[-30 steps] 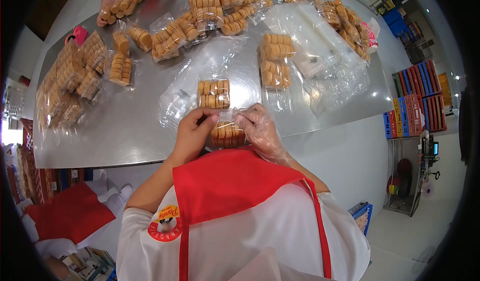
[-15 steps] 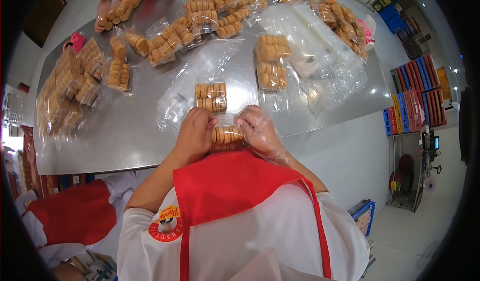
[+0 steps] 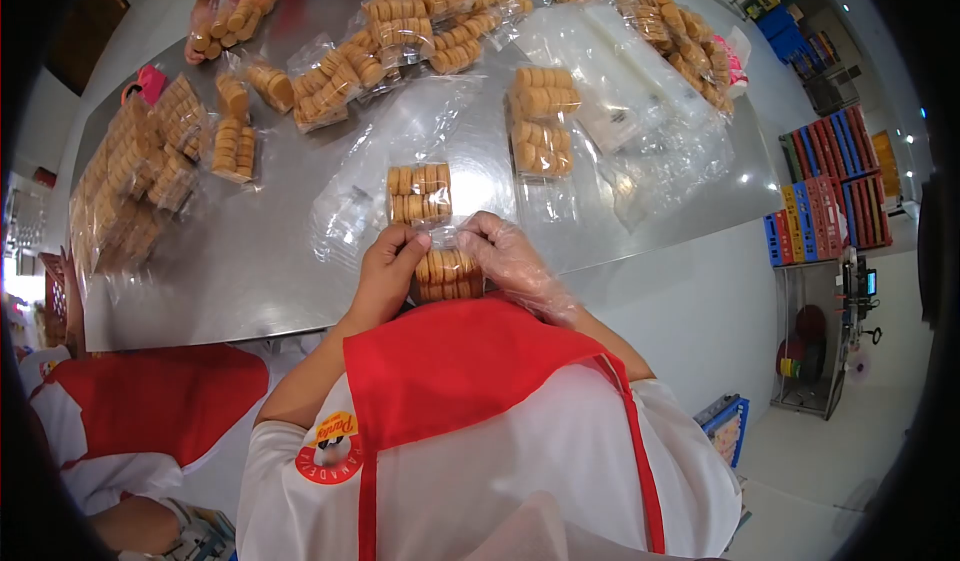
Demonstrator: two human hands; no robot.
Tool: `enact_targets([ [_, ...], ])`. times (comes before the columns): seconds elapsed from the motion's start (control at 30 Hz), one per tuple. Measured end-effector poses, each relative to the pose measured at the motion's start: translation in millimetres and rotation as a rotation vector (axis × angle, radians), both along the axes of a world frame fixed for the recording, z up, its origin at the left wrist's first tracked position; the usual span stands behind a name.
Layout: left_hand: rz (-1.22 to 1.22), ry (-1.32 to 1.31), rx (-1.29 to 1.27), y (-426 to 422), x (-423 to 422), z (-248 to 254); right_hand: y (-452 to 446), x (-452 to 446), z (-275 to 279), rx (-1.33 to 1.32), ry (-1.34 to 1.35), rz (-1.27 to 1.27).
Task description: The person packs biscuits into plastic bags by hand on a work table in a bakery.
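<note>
A clear bag of round biscuits [image 3: 449, 276] lies at the near edge of the metal table, against my red apron. My left hand [image 3: 391, 266], bare, pinches the left side of the bag's open-looking top end. Opposite it, my right hand [image 3: 497, 251], in a clear plastic glove, pinches the right side of the same end. Just beyond my hands rests another pack of biscuits [image 3: 419, 193] in rows. Further right, two more packs [image 3: 543, 121] lie one behind the other on clear film.
Bagged biscuits are piled at the left [image 3: 130, 176], along the far middle [image 3: 400, 26] and at the far right [image 3: 680, 46]. Empty clear bags [image 3: 630, 101] spread over the right side. A co-worker's hand [image 3: 196, 46] touches a bag at the far left; another person in a red apron [image 3: 165, 401] is at lower left.
My hands have moved slightly left, with the near bag between them. More of its biscuits show. The person at lower left has shifted right, and the view has moved a little.
</note>
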State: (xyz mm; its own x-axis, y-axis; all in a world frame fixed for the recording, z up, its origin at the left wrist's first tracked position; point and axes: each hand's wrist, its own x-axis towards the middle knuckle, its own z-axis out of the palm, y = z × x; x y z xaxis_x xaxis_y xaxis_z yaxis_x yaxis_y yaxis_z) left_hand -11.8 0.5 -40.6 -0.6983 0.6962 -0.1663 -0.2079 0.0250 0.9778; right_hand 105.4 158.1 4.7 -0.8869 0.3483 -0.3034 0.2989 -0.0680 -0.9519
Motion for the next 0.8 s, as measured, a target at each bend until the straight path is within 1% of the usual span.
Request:
enact_targets([
  [0.03, 0.026, 0.077, -0.018, 1.3, 1.1, 0.1, -1.1, -0.7, -1.0, 0.026, 0.025, -0.019],
  [0.07, 0.017, 0.067, -0.036, 1.2, 1.1, 1.7, -2.0, -1.4, -2.2, 0.051, 0.049, -0.038],
  [0.13, -0.001, 0.049, -0.073, 0.2, 0.0, 6.1, -1.1, -3.0, -5.9, -0.019, 0.044, -0.052],
  [0.23, 0.030, 0.059, 0.011, 3.2, -1.3, -1.5, -1.2, -5.4, -8.6, -0.142, 0.074, -0.090],
  [0.33, 0.098, -0.067, 0.119, 9.9, 1.8, 4.1, -5.0, -11.1, -2.4, -0.306, 0.112, -0.158],
  [0.37, 0.074, -0.097, 0.117, 9.2, 0.9, 6.3, -6.0, -12.7, -0.2, -0.366, 0.122, -0.184],
  [0.43, 0.027, -0.158, 0.110, 5.5, -2.1, 8.4, -3.0, -10.6, -2.0, -0.465, 0.149, -0.160],
  [0.47, -0.021, -0.127, 0.060, 3.5, -5.5, 5.8, -0.5, -9.5, -3.9, -0.515, 0.162, -0.146],
  [0.53, -0.117, -0.066, -0.041, 0.2, -12.7, 1.3, 5.6, -10.6, -14.0, -0.438, 0.092, -0.106],
  [0.63, -0.138, 0.076, -0.088, -2.6, -12.0, 8.8, 12.1, -8.5, -30.7, -0.366, 0.002, -0.060],
  [0.67, -0.165, 0.169, -0.116, -3.6, -12.7, 11.2, 14.1, -6.4, -35.4, -0.348, -0.025, -0.047],
  [0.73, -0.216, 0.354, -0.175, -6.1, -14.1, 15.4, 5.8, 2.2, -6.5, -0.389, -0.039, -0.018],
  [0.77, -0.238, 0.362, -0.178, -7.4, -14.4, 17.6, 1.7, 6.0, 3.4, -0.410, -0.048, -0.005],
  [0.8, -0.261, 0.371, -0.181, -8.1, -14.5, 19.7, 1.3, 7.9, 0.5, -0.403, -0.041, 0.021],
])
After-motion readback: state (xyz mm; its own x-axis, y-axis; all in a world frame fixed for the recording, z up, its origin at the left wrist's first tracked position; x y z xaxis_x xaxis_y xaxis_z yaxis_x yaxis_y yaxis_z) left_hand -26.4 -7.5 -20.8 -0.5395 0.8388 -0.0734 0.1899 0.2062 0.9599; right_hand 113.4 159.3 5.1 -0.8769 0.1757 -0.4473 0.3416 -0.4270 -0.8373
